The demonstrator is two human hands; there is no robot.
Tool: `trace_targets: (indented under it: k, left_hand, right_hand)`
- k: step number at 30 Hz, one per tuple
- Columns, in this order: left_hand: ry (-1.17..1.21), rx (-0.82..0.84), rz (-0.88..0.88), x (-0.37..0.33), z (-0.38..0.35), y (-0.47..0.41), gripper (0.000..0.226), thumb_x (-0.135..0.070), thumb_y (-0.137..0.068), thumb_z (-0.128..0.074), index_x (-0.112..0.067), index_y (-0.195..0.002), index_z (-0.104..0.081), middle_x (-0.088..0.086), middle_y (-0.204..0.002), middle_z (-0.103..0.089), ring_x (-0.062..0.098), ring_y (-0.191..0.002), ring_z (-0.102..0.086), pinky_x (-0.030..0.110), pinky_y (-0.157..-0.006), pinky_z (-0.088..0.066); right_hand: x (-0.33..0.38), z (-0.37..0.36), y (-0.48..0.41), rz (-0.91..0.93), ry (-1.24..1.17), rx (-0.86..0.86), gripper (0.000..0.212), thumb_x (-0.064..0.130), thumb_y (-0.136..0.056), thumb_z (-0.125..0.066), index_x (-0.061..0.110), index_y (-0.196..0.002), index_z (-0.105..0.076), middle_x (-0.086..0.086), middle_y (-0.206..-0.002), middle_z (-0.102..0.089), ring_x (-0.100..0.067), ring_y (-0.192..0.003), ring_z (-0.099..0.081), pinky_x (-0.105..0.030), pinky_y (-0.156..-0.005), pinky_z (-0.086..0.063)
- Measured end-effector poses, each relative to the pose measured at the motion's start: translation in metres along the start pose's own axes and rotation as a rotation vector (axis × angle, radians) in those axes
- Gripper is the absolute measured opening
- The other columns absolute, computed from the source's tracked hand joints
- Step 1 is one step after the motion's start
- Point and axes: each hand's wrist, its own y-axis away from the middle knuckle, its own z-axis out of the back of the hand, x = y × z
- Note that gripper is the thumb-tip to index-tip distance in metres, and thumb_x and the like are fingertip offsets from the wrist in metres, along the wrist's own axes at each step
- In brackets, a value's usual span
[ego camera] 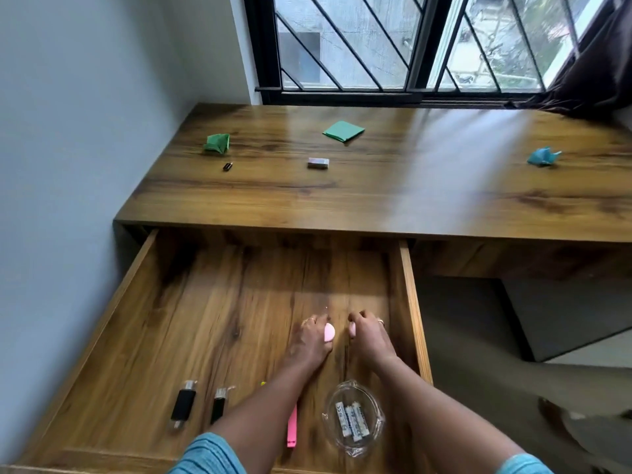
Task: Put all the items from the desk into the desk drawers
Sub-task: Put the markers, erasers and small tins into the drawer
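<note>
Both hands are low inside the open left drawer point(143, 268). My left hand point(309, 340) is closed around a small pink rounded object point(329, 332). My right hand point(369, 335) grips a second pink rounded object point(352, 330). The two hands sit side by side near the drawer's right half. On the desk top point(393, 186) lie a folded green paper shape point(216, 143), a flat green paper square point(343, 131), a small dark capsule-like item point(227, 166), a grey eraser-like block point(318, 162) and a blue paper shape point(542, 156).
The drawer also holds two black lighters point(183, 405) point(219, 403), a pink flat strip point(292, 427) and a clear glass dish point(354, 417) with batteries. A wall runs along the left, a barred window behind the desk, a dark curtain point(602, 70) at the right.
</note>
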Motion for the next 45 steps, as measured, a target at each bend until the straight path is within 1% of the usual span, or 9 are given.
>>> trace_targets:
  k: [6, 14, 17, 21, 25, 28, 37, 42, 45]
  left_hand:
    - [0.012, 0.015, 0.028, -0.006, -0.003, 0.002, 0.046, -0.020, -0.090, -0.060, -0.022, -0.133, -0.046, 0.002, -0.137, -0.045, 0.019, -0.127, -0.043, 0.027, -0.102, -0.039]
    - [-0.003, 0.007, -0.045, -0.001, 0.026, 0.007, 0.068, -0.035, -0.086, -0.064, -0.019, -0.144, -0.034, 0.005, -0.149, -0.035, 0.020, -0.137, -0.035, 0.029, -0.112, -0.035]
    - [-0.017, -0.083, -0.177, 0.009, 0.069, -0.009, 0.053, -0.035, -0.090, -0.059, -0.011, -0.136, -0.048, 0.009, -0.140, -0.048, 0.021, -0.132, -0.044, 0.026, -0.109, -0.036]
    - [-0.041, -0.424, -0.246, 0.036, 0.138, -0.056, 0.032, -0.024, -0.091, -0.052, -0.003, -0.110, -0.067, 0.015, -0.110, -0.067, 0.028, -0.105, -0.065, 0.027, -0.093, -0.049]
    - [-0.033, -0.484, -0.081, 0.068, 0.208, -0.123, 0.034, -0.016, -0.098, -0.045, -0.005, -0.130, -0.052, 0.013, -0.128, -0.055, 0.024, -0.120, -0.053, 0.028, -0.102, -0.044]
    - [-0.053, -0.505, 0.094, 0.091, 0.241, -0.179, 0.039, -0.017, -0.099, -0.042, -0.006, -0.137, -0.044, 0.015, -0.139, -0.046, 0.026, -0.128, -0.045, 0.032, -0.106, -0.039]
    - [-0.051, -0.498, 0.327, 0.110, 0.276, -0.298, 0.046, -0.038, -0.096, -0.049, -0.002, -0.123, -0.057, 0.017, -0.130, -0.051, 0.030, -0.121, -0.046, 0.038, -0.096, -0.043]
    - [-0.008, -0.539, 0.331, 0.111, 0.276, -0.309, 0.031, -0.019, -0.100, -0.042, 0.000, -0.117, -0.060, 0.019, -0.123, -0.056, 0.031, -0.114, -0.053, 0.037, -0.090, -0.047]
    - [0.103, -0.577, 0.314, 0.113, 0.275, -0.295, 0.032, -0.019, -0.100, -0.042, 0.002, -0.114, -0.062, 0.020, -0.119, -0.061, 0.031, -0.110, -0.058, 0.035, -0.091, -0.048]
  right_hand:
    - [-0.007, 0.001, 0.002, 0.002, -0.015, -0.006, 0.039, 0.020, -0.094, -0.053, 0.021, -0.133, -0.049, -0.009, -0.134, -0.048, -0.024, -0.125, -0.047, -0.032, -0.100, -0.046]
    - [0.011, 0.022, -0.006, 0.072, 0.213, 0.016, 0.040, 0.025, -0.090, -0.052, 0.022, -0.130, -0.051, -0.007, -0.131, -0.051, -0.025, -0.116, -0.053, -0.032, -0.089, -0.048]
    - [0.038, 0.051, -0.028, 0.231, 0.233, -0.130, 0.030, 0.030, -0.089, -0.051, 0.019, -0.114, -0.064, -0.003, -0.112, -0.062, -0.021, -0.102, -0.061, -0.022, -0.070, -0.043]
    - [0.083, 0.091, -0.080, 0.342, 0.230, -0.344, 0.025, 0.025, -0.093, -0.050, 0.010, -0.103, -0.067, -0.008, -0.104, -0.063, -0.029, -0.100, -0.060, -0.028, -0.069, -0.042]
    - [0.120, 0.120, -0.153, 0.251, 0.125, -0.352, 0.025, 0.017, -0.093, -0.053, 0.006, -0.115, -0.061, -0.012, -0.121, -0.055, -0.033, -0.112, -0.053, -0.040, -0.085, -0.050]
    - [0.135, 0.130, -0.209, 0.184, 0.174, -0.320, 0.029, 0.017, -0.092, -0.054, 0.006, -0.119, -0.058, -0.013, -0.127, -0.048, -0.035, -0.118, -0.046, -0.045, -0.087, -0.050]
    - [0.156, 0.141, -0.323, 0.202, 0.318, -0.240, 0.055, 0.011, -0.090, -0.051, 0.018, -0.142, -0.036, -0.020, -0.148, -0.025, -0.044, -0.132, -0.030, -0.042, -0.108, -0.031]
    - [0.158, 0.137, -0.332, 0.234, 0.370, -0.250, 0.038, 0.016, -0.093, -0.047, 0.021, -0.131, -0.049, -0.015, -0.128, -0.049, -0.039, -0.115, -0.050, -0.039, -0.092, -0.044]
    - [0.164, 0.130, -0.316, 0.250, 0.503, -0.281, 0.038, 0.022, -0.099, -0.042, 0.020, -0.136, -0.044, -0.015, -0.127, -0.049, -0.040, -0.114, -0.052, -0.039, -0.090, -0.045]
